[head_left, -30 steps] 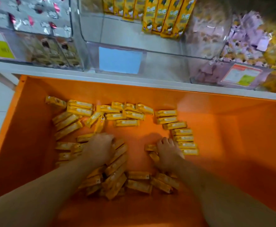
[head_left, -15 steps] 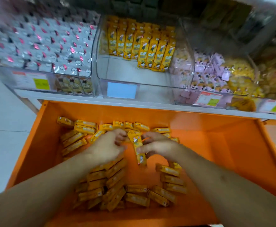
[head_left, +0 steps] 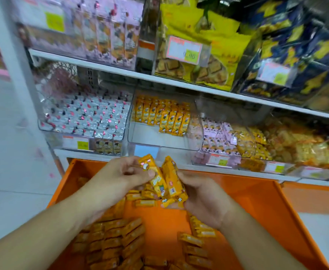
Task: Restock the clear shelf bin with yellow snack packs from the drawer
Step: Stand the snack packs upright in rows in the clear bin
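Both hands — left hand (head_left: 120, 178), right hand (head_left: 204, 199) — seemingly pinch yellow snack packs (head_left: 165, 182) with curled fingers above the drawer (head_left: 257, 201).

This is a shop, a snack aisle by the look of it. White shelves (head_left: 179, 82) cross the upper half of the frame, lined with clear bins (head_left: 159, 137) full of wrapped sweets and biscuits sorted by kind. Price labels (head_left: 185, 49) with green patches are fixed to the bin fronts at upper centre, upper right and along the lower shelf edge. At the bottom of the frame an orange drawer (head_left: 267, 201) stands pulled out under the shelving, holding loose stock of yellow packs (head_left: 120, 234).
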Tool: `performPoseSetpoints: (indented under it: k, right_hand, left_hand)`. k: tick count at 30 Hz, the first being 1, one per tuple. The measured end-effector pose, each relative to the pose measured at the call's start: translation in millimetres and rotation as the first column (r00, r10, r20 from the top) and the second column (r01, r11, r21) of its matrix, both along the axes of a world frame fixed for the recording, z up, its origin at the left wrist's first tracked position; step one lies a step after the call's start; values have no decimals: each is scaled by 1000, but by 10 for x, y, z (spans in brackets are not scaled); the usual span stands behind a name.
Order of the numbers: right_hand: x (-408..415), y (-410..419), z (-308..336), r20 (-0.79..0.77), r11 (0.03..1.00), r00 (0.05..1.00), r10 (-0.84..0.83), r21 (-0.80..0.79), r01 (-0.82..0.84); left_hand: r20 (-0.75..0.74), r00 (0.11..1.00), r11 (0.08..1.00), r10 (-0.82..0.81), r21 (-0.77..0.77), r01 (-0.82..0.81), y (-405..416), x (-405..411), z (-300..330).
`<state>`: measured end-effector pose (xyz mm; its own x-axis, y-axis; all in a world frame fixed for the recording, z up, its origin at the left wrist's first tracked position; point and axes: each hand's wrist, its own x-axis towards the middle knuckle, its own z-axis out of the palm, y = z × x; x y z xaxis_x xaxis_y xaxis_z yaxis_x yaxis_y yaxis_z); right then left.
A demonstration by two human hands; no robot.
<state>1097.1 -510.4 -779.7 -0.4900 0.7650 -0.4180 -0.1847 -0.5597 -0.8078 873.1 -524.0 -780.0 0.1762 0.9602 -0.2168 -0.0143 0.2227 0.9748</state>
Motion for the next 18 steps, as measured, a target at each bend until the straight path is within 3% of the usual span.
performPoseSetpoints:
  k: [7, 14, 18]
  right_hand:
    - [-63, -110, -14, 287, 975, 940, -184, 178, 136]
    - [-49, 86, -33, 371, 895, 871, -321, 419, 151]
    - [-77, 141, -53, 364, 884, 877, -315, 449, 131]
  left_hand:
    - [-9, 999, 991, 47, -123, -47, 28, 29, -14]
    - [44, 996, 978, 82, -195, -72, 248, 1, -42]
    - [43, 998, 982, 37, -187, -28, 293, 12, -46]
